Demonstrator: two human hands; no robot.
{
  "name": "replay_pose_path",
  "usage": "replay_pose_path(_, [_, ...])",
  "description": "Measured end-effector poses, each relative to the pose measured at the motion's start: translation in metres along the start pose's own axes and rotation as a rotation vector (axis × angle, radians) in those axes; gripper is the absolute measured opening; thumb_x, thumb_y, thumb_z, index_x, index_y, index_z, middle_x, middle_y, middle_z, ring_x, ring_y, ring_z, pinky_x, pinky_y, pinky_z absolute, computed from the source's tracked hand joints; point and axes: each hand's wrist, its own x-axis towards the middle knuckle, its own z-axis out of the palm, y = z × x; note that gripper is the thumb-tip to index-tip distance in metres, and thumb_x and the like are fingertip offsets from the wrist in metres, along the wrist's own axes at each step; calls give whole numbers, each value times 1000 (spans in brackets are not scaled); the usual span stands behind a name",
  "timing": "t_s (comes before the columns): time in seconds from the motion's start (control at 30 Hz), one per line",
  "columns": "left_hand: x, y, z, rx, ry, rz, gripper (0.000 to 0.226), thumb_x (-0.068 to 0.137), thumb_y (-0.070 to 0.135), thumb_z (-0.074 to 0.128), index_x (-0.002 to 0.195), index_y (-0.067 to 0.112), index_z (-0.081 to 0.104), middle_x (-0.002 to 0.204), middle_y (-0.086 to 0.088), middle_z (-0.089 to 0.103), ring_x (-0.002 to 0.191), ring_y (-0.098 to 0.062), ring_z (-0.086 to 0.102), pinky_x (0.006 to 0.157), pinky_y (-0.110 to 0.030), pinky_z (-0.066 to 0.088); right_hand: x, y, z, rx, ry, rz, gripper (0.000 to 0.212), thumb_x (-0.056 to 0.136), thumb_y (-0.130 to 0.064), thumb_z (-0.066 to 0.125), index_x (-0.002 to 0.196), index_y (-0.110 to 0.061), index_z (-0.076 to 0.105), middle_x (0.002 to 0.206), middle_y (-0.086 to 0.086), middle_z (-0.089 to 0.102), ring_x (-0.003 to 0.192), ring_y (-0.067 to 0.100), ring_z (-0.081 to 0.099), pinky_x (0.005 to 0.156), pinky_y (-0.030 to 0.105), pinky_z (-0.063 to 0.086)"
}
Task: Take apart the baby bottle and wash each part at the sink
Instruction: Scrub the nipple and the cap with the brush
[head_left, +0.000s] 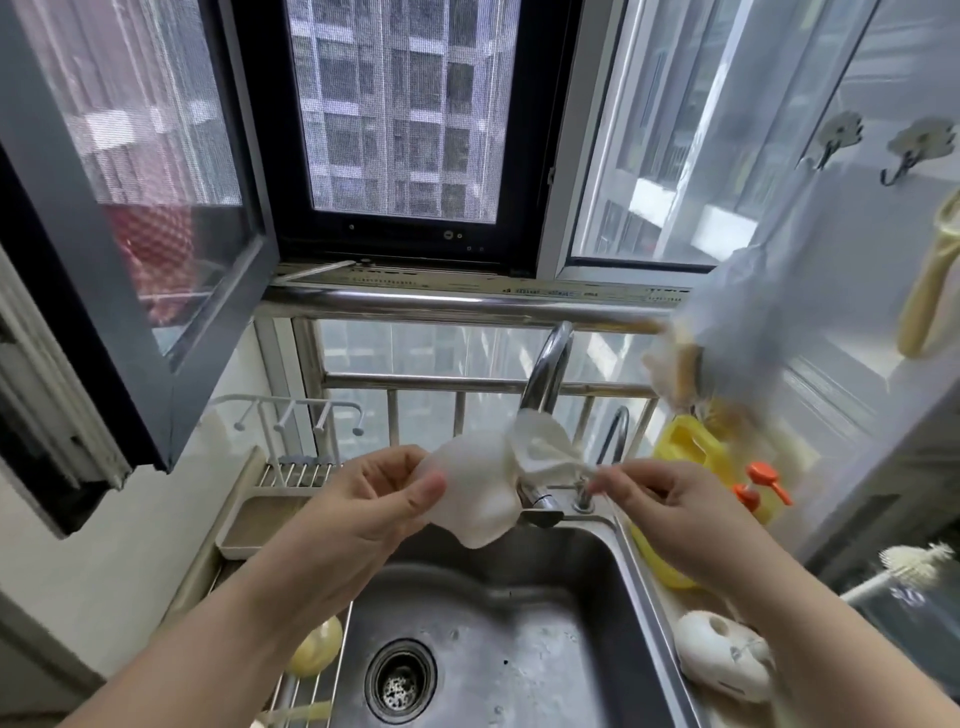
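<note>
Cloth (478, 493) spans left-right over the sink (613, 561), pinched between your left hand (374, 499) and right hand (670, 504), each grip closed on one end, near the faucet (545, 364).

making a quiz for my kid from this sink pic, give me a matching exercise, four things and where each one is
Things:
1. white cloth
2. drain
3. yellow jug
4. bottle brush

Places:
A. bottom of the sink basin
B. far right edge, bristles up
C. held between the left hand and right hand
D. behind the right hand, beside the faucets

Pairs: 1-C, 2-A, 3-D, 4-B
</note>
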Motion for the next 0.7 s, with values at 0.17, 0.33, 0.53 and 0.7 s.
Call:
replay_pose_path(0.17, [0,8,-2,-87,21,63,44,42,29,94,71,5,71,78,-14,66,75,-22,67,66,-26,57,-9,-11,11,33,-214,-155,27,86,-47,59,80,-26,74,48,-14,44,50,1,40,53,15,29])
replay_pose_path(0.33, [-3,2,-4,-58,-25,56,41,50,28,92,72,4,68,82,-15,64,83,-24,66,72,-29,57,9,-8,2,62,-5,-92,31,79,-56,55,80,-32,75,62,2,63,59,8,56,61,30,44])
replay_pose_path(0.53, [-5,6,-9,-101,11,60,42,45,27,94,71,5,69,83,-16,65,81,-26,67,67,-29,57,-1,-12,4,-17,-193,-148,33,82,-54,55,80,-28,75,49,-12,47,50,1,41,52,15,30])
replay_pose_path(0.7, [-4,7,-1,-296,12,79,41,42,20,95,67,12,64,90,-11,67,83,-28,68,63,-37,57,9,-13,5,109,-70,-128,33,77,-64,52,80,-40,74,63,-3,64,59,7,56,58,21,41])
